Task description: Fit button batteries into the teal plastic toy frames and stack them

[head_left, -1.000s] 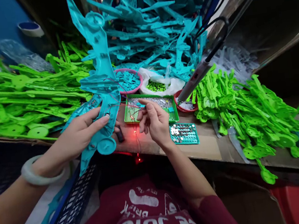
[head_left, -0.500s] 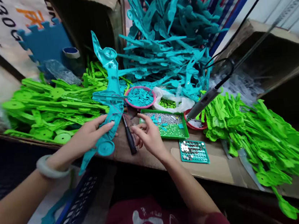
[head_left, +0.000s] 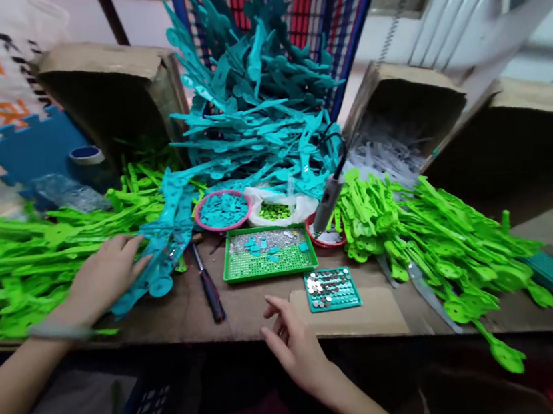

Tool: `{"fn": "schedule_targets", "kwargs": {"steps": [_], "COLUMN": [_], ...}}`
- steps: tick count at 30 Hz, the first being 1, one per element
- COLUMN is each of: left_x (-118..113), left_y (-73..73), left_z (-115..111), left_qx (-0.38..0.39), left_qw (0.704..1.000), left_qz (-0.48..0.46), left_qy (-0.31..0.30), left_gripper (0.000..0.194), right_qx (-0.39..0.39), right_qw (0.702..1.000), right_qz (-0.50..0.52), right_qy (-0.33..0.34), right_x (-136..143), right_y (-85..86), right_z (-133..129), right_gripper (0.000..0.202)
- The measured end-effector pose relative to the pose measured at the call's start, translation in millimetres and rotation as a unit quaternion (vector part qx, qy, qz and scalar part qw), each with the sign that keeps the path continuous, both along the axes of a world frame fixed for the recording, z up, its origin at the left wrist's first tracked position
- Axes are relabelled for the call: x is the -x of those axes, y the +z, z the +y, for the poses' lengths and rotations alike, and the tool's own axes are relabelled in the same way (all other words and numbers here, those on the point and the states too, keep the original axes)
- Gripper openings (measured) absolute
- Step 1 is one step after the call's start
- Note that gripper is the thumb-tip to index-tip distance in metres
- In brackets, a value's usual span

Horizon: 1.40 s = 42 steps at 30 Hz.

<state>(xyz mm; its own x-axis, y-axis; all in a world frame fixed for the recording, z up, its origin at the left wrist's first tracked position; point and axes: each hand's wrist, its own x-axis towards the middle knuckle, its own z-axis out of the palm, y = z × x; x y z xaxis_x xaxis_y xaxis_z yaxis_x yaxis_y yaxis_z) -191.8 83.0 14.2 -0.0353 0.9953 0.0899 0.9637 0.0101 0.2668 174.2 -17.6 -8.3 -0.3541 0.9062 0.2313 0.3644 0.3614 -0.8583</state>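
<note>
My left hand (head_left: pixel 106 275) grips a long teal plastic part (head_left: pixel 169 210) at the left. That part has a round disc at its near end and tilts up toward the back, beside the lime-green pile (head_left: pixel 72 232). My right hand (head_left: pixel 293 339) hovers empty off the table's front edge, thumb and fingers apart and loosely curled. Between the hands a hammer (head_left: pixel 209 289) with a black handle lies on the table. Ahead of my right hand are a small teal tray (head_left: pixel 353 297) of silvery round discs and a green perforated tray (head_left: pixel 254 270) with small metal pieces and teal bits.
Behind the trays stand a pink basket (head_left: pixel 199 222) of teal pieces, a white bag (head_left: pixel 301 207) of green pieces and a red basket (head_left: pixel 329 243). A corded grey tool (head_left: pixel 327 204) hangs above. Teal parts (head_left: pixel 267 127) rise behind; lime-green parts (head_left: pixel 426 235) cover the right.
My left hand has moved left and lowered the teal plastic part toward the table and green pile. My right hand has drawn back toward the front edge. The view has shifted.
</note>
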Motion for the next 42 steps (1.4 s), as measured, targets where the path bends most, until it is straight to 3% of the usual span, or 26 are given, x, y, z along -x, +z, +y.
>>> {"fn": "schedule_targets", "kwargs": {"steps": [2,5,6,8,11,13,15,17,20,22,29,36,39,42], "left_x": [-42.6,-114.0,-130.7,-144.1,-116.1,-82.4,-54.8,-42.4,-47.9,-57.4,-71.6,-75.4,-72.7,-65.0], "left_y": [-1.6,-1.6,-0.1,5.0,9.6,4.0,-8.8,-24.2,-41.0,-44.9,-34.7,-14.2,-16.3,-29.6], "left_z": [-17.3,-49.9,-56.7,-55.3,-17.1,14.0,34.6,42.0,39.4,37.4,40.6,25.1,25.3,27.7], "left_qx": [-0.069,-0.151,-0.148,-0.156,-0.188,-0.137,-0.057,-0.026,-0.026,-0.035,-0.089,-0.149,-0.150,-0.130], "left_qw": [0.996,0.975,0.966,0.962,0.977,0.983,0.986,0.985,0.983,0.982,0.977,0.972,0.976,0.983], "left_qz": [0.053,0.035,0.027,0.017,0.057,0.120,0.158,0.170,0.176,0.179,0.177,0.170,0.149,0.132], "left_qy": [-0.029,-0.162,-0.212,-0.225,-0.084,-0.011,0.009,0.013,0.036,0.057,0.075,0.068,0.041,-0.007], "left_gripper": [0.066,0.046,0.041,0.041,0.056,0.068,0.068,0.061,0.059,0.061,0.044,0.047,0.049,0.050], "right_qx": [0.005,-0.013,-0.030,-0.077,-0.129,-0.137,-0.141,-0.155,-0.179,-0.188,-0.224,-0.231,-0.220,-0.227], "right_qw": [0.998,0.994,0.992,0.988,0.977,0.971,0.969,0.970,0.971,0.971,0.963,0.958,0.963,0.963], "right_qz": [0.020,0.046,0.050,0.050,0.048,0.052,0.051,0.040,0.024,0.022,0.035,0.061,0.038,0.015], "right_qy": [-0.055,-0.101,-0.108,-0.123,-0.162,-0.189,-0.197,-0.183,-0.155,-0.148,-0.144,-0.156,-0.152,-0.142], "right_x": [-10.4,-19.0,-22.2,-31.1,-46.5,-52.9,-53.9,-51.4,-48.5,-50.2,-65.7,-70.0,-69.8,-69.8], "right_y": [-3.8,1.5,5.8,15.8,26.9,28.2,25.0,19.7,13.1,11.6,13.0,-4.9,-4.1,-1.4], "right_z": [-11.8,-21.9,-23.5,-25.7,-27.8,-28.1,-27.4,-26.0,-22.2,-17.8,-1.1,2.8,3.2,2.6], "right_gripper": [0.042,0.036,0.034,0.030,0.024,0.022,0.021,0.021,0.020,0.019,0.022,0.020,0.020,0.020]}}
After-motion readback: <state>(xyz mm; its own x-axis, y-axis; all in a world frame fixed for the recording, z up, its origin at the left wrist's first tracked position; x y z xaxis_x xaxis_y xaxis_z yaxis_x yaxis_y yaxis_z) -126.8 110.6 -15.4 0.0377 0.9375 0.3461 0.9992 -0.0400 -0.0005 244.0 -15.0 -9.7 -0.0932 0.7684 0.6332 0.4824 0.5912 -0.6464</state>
